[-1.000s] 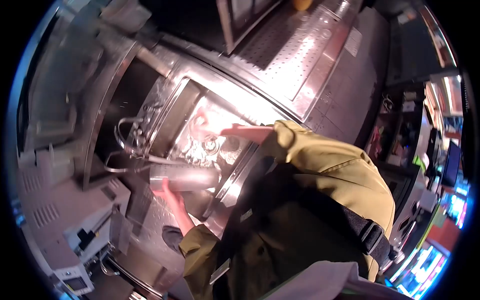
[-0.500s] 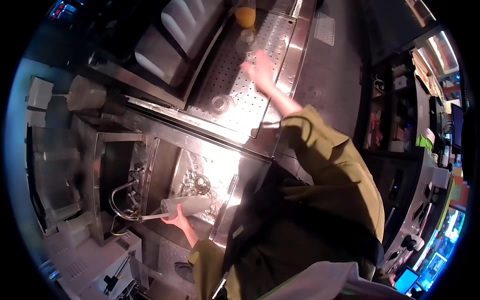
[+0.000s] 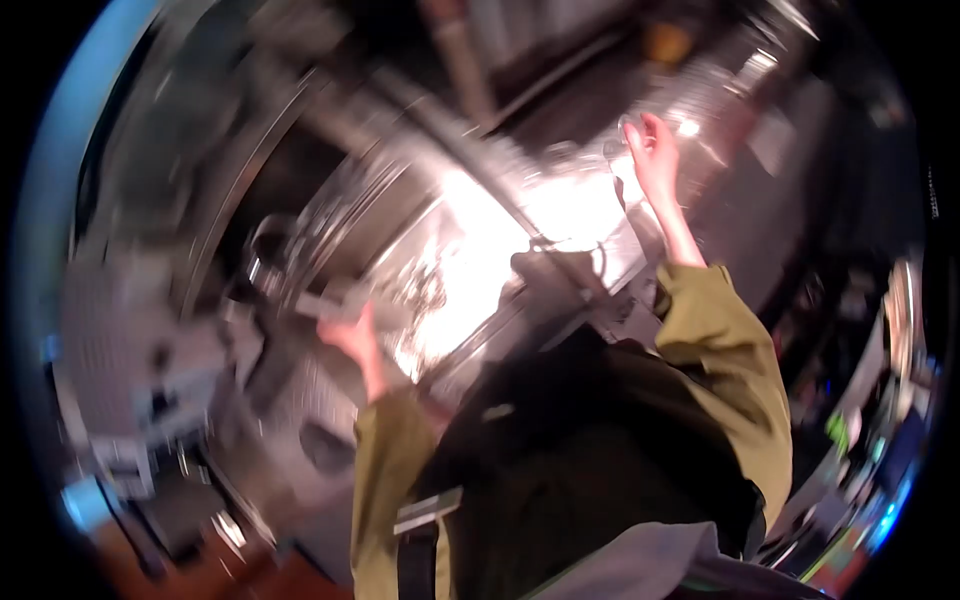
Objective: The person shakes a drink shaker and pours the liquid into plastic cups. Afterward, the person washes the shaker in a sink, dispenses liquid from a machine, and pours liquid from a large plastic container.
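Strong motion blur covers the view. My left hand (image 3: 352, 342) is at the left side of the sink, its fingers around a tall clear container (image 3: 345, 300), which is badly smeared. The faucet (image 3: 272, 250) stands just beyond it. My right hand (image 3: 655, 155) is raised over the perforated metal drainboard (image 3: 700, 105), fingers curled in a pinch. A small clear container (image 3: 622, 140) shows at its fingertips, its exact kind blurred.
The steel sink basin (image 3: 405, 270) lies between my hands, bright with glare. An orange drink (image 3: 665, 43) stands at the far end of the drainboard. A pale appliance (image 3: 145, 340) sits left of the sink.
The view has swung, shifting the sink and drainboard in the picture. My right hand, earlier outstretched beside a small clear container, now has its fingers closed at one. My left hand stays by the faucet.
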